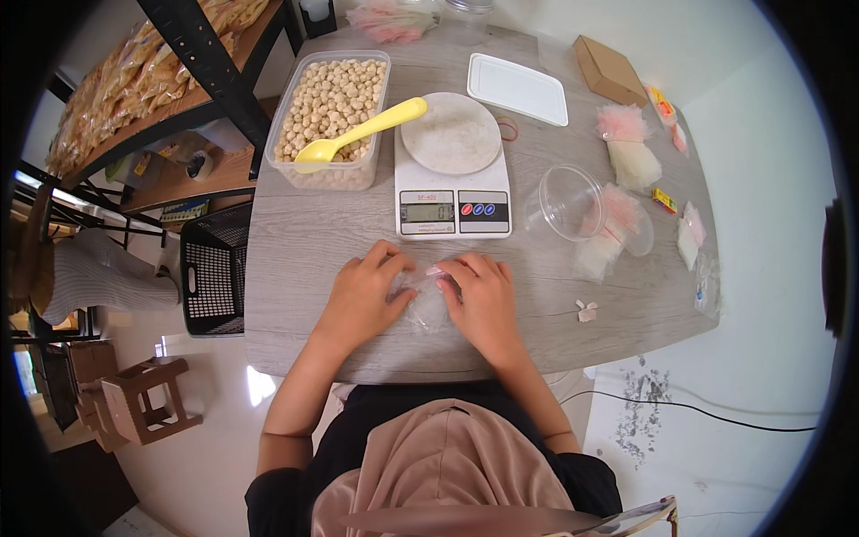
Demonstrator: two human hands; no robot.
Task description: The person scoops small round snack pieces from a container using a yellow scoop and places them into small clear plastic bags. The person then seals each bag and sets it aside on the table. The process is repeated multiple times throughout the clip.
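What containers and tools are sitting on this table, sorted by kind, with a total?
Clear tub of round snacks: 1
Yellow spoon: 1
Kitchen scale: 1
White lid: 1
Clear plastic cup: 1
Cardboard box: 1
Total: 6

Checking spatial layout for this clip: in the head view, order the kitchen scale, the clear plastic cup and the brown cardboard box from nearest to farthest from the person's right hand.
From the right hand:
1. Kitchen scale, just beyond the hand, at table centre.
2. Clear plastic cup, lying on its side, farther right.
3. Brown cardboard box, at the far right corner of the table.
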